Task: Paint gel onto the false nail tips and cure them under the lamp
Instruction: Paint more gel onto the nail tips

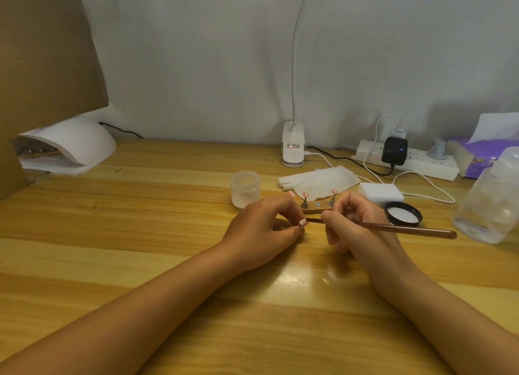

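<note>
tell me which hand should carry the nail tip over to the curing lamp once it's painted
Left, probably. The left hand already pinches the nail tip, and the curing lamp stands far off on the left side; the right hand is holding the brush.

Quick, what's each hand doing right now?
Left hand: pinching a nail tip.
Right hand: holding the brush.

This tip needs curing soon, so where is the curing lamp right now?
In the head view, the white curing lamp sits at the far left of the table, near the wall, just below the brown cardboard.
</note>
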`<state>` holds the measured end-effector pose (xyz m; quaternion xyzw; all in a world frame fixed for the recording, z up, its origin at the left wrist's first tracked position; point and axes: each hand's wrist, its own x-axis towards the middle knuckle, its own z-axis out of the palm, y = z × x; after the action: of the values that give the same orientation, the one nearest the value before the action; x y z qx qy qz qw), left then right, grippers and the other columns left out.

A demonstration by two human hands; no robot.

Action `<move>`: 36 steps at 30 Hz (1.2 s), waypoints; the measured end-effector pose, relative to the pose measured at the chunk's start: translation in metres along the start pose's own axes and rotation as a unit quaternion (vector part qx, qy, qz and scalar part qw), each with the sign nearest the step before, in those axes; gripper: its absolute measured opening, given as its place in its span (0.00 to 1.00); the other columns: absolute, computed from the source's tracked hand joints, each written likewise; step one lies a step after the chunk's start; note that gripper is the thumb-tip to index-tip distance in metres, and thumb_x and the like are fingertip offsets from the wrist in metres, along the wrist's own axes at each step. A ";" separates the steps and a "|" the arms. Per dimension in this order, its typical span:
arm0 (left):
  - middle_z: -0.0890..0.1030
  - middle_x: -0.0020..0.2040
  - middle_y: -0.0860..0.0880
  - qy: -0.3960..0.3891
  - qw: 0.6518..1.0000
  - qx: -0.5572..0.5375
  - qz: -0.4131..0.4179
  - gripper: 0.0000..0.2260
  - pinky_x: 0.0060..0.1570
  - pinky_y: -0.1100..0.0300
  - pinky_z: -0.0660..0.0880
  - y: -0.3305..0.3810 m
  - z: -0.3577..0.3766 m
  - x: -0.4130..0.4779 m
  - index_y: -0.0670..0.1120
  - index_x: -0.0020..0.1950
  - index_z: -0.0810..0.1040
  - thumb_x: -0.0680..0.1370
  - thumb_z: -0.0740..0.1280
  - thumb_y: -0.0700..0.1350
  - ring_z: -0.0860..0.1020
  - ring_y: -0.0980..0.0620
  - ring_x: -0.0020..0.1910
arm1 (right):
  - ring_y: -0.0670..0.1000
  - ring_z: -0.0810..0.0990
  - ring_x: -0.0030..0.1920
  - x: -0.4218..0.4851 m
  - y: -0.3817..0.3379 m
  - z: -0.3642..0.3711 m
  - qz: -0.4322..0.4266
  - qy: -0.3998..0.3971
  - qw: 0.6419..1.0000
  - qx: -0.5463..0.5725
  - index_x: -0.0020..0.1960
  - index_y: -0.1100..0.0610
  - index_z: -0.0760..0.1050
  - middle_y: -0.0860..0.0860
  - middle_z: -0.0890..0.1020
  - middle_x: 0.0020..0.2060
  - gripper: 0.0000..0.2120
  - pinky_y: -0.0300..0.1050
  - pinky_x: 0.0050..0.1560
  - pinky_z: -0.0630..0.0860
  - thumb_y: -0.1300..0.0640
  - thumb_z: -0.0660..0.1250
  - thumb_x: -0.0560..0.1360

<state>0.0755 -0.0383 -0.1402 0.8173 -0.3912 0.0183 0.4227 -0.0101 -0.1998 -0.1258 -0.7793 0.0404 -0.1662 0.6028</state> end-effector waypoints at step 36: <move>0.82 0.46 0.59 -0.003 1.000 -0.008 -0.017 0.04 0.33 0.75 0.65 0.000 -0.001 0.000 0.54 0.48 0.81 0.76 0.72 0.45 0.73 0.72 0.32 | 0.40 0.76 0.31 0.000 0.001 -0.001 -0.005 0.101 0.993 0.062 0.49 0.50 0.82 0.45 0.84 0.39 0.06 0.35 0.28 0.74 0.56 0.66 0.78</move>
<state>0.0755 -0.0376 -0.1401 0.8205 -0.3787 0.0058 0.4282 -0.0104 -0.2010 -0.1263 -0.7197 0.0870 -0.2489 0.6423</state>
